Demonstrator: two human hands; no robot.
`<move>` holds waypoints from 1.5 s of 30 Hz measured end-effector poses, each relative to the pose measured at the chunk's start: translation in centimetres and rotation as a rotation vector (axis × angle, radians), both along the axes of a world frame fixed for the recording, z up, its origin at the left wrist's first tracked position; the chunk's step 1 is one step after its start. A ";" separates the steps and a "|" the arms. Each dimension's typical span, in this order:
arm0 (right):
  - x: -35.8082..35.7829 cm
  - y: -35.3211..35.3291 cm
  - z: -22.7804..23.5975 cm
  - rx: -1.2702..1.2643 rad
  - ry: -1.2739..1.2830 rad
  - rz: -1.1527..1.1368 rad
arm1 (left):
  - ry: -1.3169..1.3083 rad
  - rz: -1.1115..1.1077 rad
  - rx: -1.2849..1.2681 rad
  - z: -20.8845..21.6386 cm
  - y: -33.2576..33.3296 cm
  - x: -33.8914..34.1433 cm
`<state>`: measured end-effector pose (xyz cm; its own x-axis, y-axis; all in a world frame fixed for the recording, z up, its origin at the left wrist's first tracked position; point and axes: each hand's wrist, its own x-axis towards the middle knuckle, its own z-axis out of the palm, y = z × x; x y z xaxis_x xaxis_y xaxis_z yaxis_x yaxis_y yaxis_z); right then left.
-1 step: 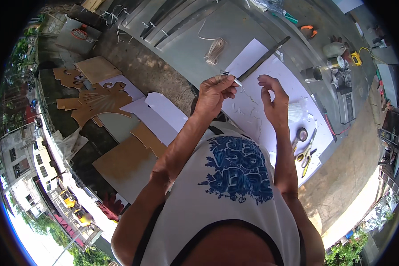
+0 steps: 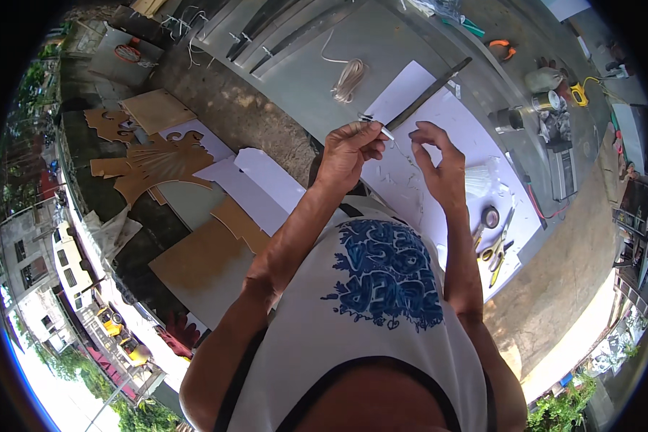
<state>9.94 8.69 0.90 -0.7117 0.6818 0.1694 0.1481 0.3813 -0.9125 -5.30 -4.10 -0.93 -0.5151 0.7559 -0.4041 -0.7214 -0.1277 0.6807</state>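
Your left hand (image 2: pixel 349 151), just above the centre of the frame, has its fingers pressed together in a pinch on a small pale, slim tool (image 2: pixel 376 127); the tip juts toward the upper right, and what kind of tool it is cannot be told. Your right hand (image 2: pixel 439 169) is raised just beside it, apart from the tool, thumb and forefinger curled toward each other and nearly meeting; whether they grip anything cannot be told.

Both hands are held over a large white sheet (image 2: pixel 439 137) lying on the grey worktop (image 2: pixel 302 79). A long dark strip (image 2: pixel 428 93) lies slanted across the sheet's upper edge, and a coil of pale cord (image 2: pixel 349 78) sits on the worktop just left of it. At the sheet's lower right are a roll of tape (image 2: pixel 490 216) and yellow-handled scissors (image 2: pixel 495 253), near each other. Two metal tins (image 2: pixel 529 109) stand on the worktop in the upper right of the frame.

In the left half of the frame, tan cut-out boards (image 2: pixel 158 162) with scrolled outlines lie beside white cut pieces (image 2: pixel 255 189), well apart from your hands.
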 end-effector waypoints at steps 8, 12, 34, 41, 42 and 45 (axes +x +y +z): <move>1.5 -3.1 0.5 0.159 -0.092 0.036 | 0.221 -0.152 -0.242 0.6 -2.6 1.7; 3.4 -3.5 3.0 0.154 -0.166 0.233 | 1.021 -0.135 -0.361 0.8 -5.1 1.7; -3.6 3.4 -2.0 0.313 -0.489 0.375 | 0.928 -0.467 -0.466 -3.1 -10.0 -5.3; -6.0 2.2 -3.3 0.451 -0.566 0.488 | 0.851 -0.534 -0.460 -4.3 -10.3 -6.7; -6.3 2.1 -3.3 0.448 -0.571 0.487 | 0.841 -0.539 -0.432 -4.5 -10.2 -6.7; -6.8 2.2 -3.2 0.430 -0.618 0.498 | 0.812 -0.558 -0.368 -4.9 -9.7 -6.5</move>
